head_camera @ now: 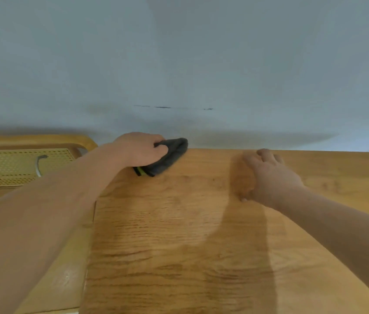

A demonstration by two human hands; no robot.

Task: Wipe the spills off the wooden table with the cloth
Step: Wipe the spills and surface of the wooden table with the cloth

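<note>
Left hand [140, 148] grips the bunched dark grey cloth [167, 157] at the far left corner of the wooden table [179, 245]; right hand [269, 177] rests relaxed on the far tabletop, holding nothing.

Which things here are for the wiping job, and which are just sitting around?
For the job: cloth, gripped by the left hand; wooden table; right hand, holding nothing.
Just there: cane-seat chair beside the table; wall.
</note>
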